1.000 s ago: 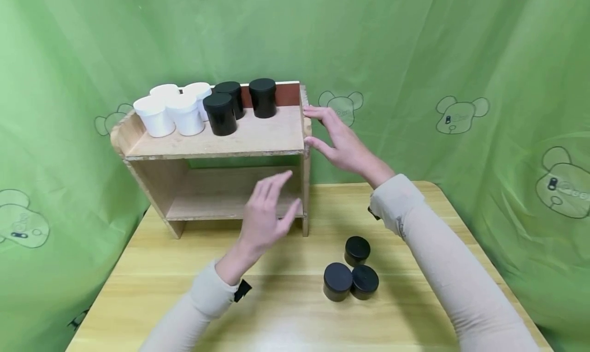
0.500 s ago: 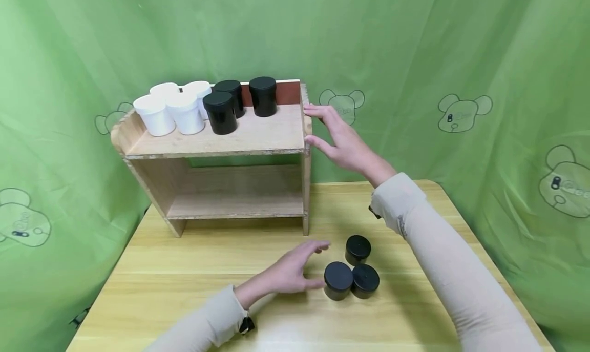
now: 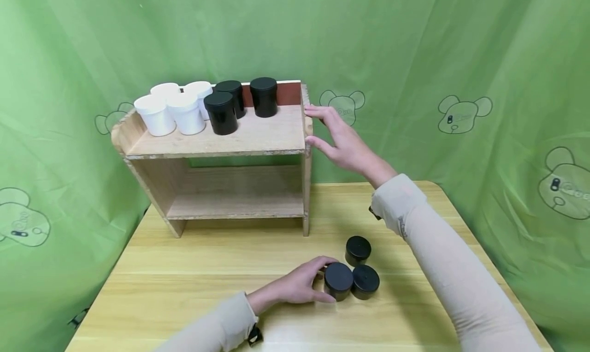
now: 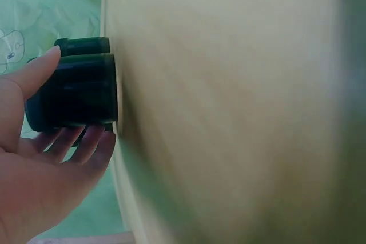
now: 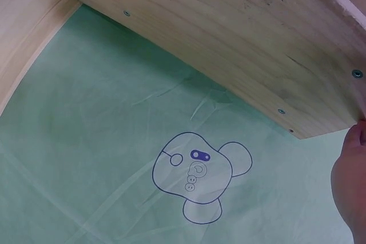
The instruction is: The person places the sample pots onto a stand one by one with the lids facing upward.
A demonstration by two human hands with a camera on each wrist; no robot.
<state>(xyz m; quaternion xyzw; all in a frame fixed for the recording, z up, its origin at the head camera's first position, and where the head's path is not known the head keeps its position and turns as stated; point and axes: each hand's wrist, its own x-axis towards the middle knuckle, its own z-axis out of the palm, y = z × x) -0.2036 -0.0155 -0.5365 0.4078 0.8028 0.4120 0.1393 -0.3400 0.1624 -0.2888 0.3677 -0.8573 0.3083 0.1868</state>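
My left hand (image 3: pixel 301 284) curls its thumb and fingers round the nearest-left of three black lidded jars (image 3: pixel 338 277) standing close together on the table. In the left wrist view the thumb lies on one side of this black jar (image 4: pixel 71 92), with the fingers on the opposite side. My right hand (image 3: pixel 343 142) rests against the right side panel of a wooden shelf (image 3: pixel 258 144), its fingers spread and its thumb by the front edge. Only part of the right hand (image 5: pixel 350 181) shows in the right wrist view, touching the panel.
On the upper shelf board stand several white jars (image 3: pixel 186 116) at the left and three black jars (image 3: pixel 221 115) toward the right. Two more black jars (image 3: pixel 365 280) are beside the held one. Green curtain (image 3: pixel 415 49) surrounds the wooden table (image 3: pixel 207 270).
My left hand has come down from before the shelf, moved right across the table and closed round the black jar. The right hand stays against the shelf.
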